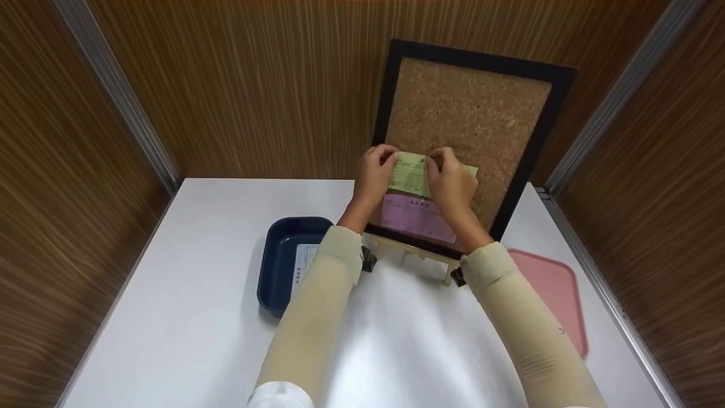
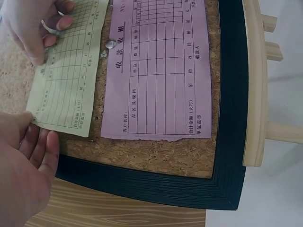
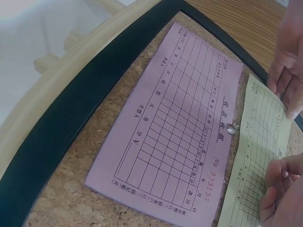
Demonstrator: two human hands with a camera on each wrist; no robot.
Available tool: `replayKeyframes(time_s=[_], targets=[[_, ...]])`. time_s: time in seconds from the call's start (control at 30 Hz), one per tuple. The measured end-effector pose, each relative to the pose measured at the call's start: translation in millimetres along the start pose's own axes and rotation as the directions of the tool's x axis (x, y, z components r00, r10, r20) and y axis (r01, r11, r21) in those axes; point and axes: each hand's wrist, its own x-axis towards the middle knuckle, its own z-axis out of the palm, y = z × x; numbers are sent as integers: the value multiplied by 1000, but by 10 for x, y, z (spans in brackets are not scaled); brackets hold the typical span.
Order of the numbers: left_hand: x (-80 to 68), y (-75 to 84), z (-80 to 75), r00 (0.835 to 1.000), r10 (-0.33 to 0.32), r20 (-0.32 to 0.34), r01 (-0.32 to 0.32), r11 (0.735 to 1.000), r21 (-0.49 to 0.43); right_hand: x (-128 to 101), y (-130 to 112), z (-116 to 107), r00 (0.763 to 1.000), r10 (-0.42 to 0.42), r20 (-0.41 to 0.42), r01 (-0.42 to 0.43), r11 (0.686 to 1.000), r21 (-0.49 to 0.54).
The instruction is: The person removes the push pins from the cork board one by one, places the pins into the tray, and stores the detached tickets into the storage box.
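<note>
A black-framed cork board [image 1: 470, 107] leans on a wooden easel [image 1: 422, 255] at the back of the white table [image 1: 187, 317]. A pink slip [image 1: 418, 218] [image 2: 158, 71] [image 3: 175, 132] is fixed low on the cork by a pin [image 2: 110, 44] [image 3: 231, 127]. Just above it both hands hold a pale green slip [image 1: 409, 173] [image 2: 66, 80] [image 3: 260, 156] against the cork. My left hand [image 1: 374, 173] [image 2: 23, 165] [image 3: 289, 61] grips its left end. My right hand [image 1: 453, 184] [image 2: 33, 26] [image 3: 281, 189] pinches it near the top edge with bent fingers.
A dark blue tray [image 1: 277, 266] with a printed paper in it sits left of the easel. A flat pink tray [image 1: 552, 289] lies to the right. Wood-grain walls close in the table on three sides.
</note>
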Motion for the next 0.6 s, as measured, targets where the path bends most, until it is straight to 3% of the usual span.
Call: replayKeyframes(time_s=[0.6], targets=[[16, 1, 4, 1000, 6, -12, -6, 1000, -24, -16, 13, -18, 999, -11, 39, 10, 1000, 12]])
